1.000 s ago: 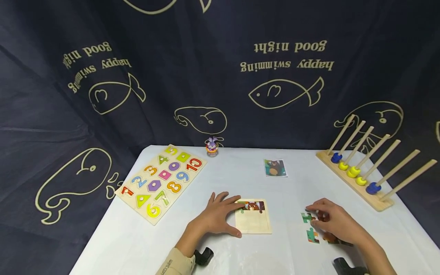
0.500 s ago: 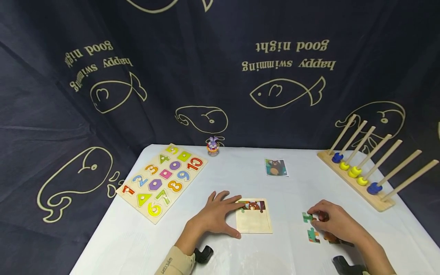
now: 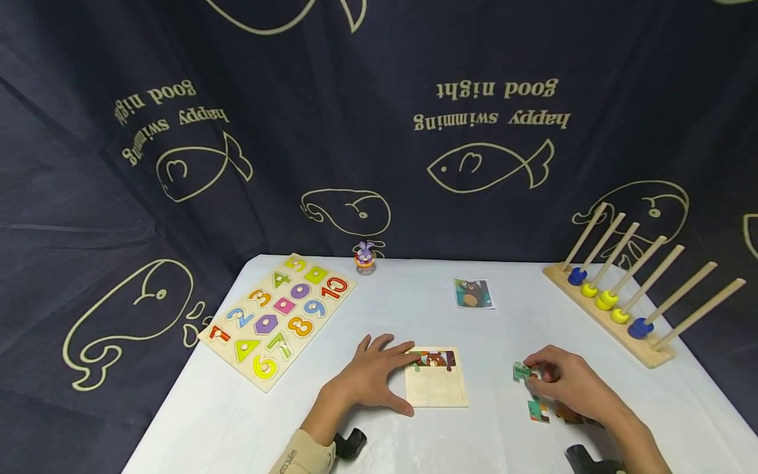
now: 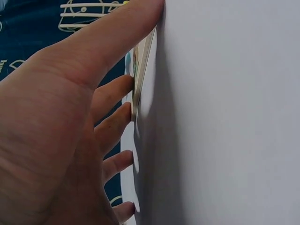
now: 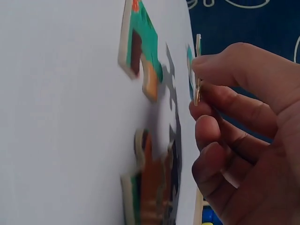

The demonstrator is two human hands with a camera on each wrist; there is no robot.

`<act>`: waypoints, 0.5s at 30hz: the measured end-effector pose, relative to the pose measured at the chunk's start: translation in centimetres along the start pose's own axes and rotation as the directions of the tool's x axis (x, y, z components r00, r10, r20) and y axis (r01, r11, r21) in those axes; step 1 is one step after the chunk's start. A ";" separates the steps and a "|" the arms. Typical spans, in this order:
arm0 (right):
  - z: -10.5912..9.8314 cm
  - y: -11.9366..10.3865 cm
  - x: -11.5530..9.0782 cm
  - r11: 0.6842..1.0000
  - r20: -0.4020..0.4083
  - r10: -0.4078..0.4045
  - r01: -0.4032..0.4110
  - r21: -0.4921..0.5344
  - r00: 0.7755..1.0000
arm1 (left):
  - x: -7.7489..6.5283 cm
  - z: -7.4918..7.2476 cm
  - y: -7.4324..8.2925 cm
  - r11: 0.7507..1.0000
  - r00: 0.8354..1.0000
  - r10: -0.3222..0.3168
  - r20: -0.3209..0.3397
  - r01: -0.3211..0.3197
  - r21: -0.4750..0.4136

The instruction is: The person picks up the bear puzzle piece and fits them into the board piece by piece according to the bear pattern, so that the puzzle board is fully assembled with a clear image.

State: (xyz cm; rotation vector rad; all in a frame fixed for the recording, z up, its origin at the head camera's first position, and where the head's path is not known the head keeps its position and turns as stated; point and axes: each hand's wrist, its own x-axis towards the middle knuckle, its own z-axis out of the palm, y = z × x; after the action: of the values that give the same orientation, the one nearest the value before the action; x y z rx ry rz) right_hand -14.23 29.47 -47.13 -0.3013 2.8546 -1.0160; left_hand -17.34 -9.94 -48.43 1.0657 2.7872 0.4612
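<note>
My left hand (image 3: 370,375) lies with fingers spread at the left side of a square wooden puzzle tray (image 3: 435,390). Its index fingertip touches the bear-picture strip (image 3: 437,359) along the tray's top, while the thumb is by the lower left corner. To the right of the tray, my right hand (image 3: 568,382) pinches a green-and-brown jigsaw piece (image 3: 519,371) between thumb and index finger; the right wrist view shows this piece (image 5: 198,47) edge-on. Below that hand lie another green jigsaw piece (image 3: 537,411) and brown pieces (image 3: 568,415), partly hidden by the hand.
A bear picture card (image 3: 474,293) lies behind the tray. The number puzzle board (image 3: 278,319) is at the left and a bead-peg stand (image 3: 610,313) at the right. A purple toy figure (image 3: 365,258) stands at the table's back edge, before a dark curtain (image 3: 379,131).
The right hand now pinches the green-and-brown piece and has shifted it slightly left. The left hand stays at the tray. The head view has tilted a little.
</note>
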 end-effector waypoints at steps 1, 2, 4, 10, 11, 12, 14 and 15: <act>0.0 -0.1 0.0 1.000 0.003 -0.002 0.002 0.002 1.000 | 0.0 0.0 0.0 1.000 1.000 0.000 -0.001 0.000 0.000; 0.1 -0.2 0.1 1.000 0.008 -0.004 0.004 0.001 1.000 | 0.0 0.0 0.1 1.000 1.000 0.001 -0.004 -0.001 0.004; 0.3 -0.4 0.3 1.000 0.014 -0.009 0.009 0.004 1.000 | 0.1 0.0 0.1 1.000 1.000 -0.003 -0.006 0.003 0.010; 1.0 -1.7 1.0 0.997 -0.022 -0.061 0.062 0.045 0.998 | 0.1 -0.1 0.1 1.000 1.000 -0.003 -0.013 0.003 0.016; 1.1 -1.9 1.1 0.996 -0.024 -0.072 0.073 0.048 0.997 | 0.0 -0.1 0.1 1.000 1.000 -0.002 -0.013 0.002 0.016; 1.3 -2.1 1.2 0.995 -0.026 -0.081 0.082 0.047 0.996 | 0.0 0.0 0.1 1.000 1.000 -0.001 -0.013 0.001 0.016; 1.7 -2.5 1.5 0.995 -0.027 -0.093 0.094 0.042 0.995 | 0.0 -0.1 0.1 1.000 1.000 -0.001 -0.013 0.001 0.009; 1.9 -2.6 1.6 0.994 -0.025 -0.101 0.102 0.038 0.995 | 0.0 0.0 0.1 1.000 1.000 -0.002 -0.013 0.003 0.008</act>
State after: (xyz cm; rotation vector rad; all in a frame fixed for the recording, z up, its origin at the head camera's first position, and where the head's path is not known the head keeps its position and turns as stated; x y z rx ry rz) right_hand -15.10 25.95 -46.97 -0.4382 2.8619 -1.0990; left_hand -17.26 -9.86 -48.35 1.0645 2.8037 0.4591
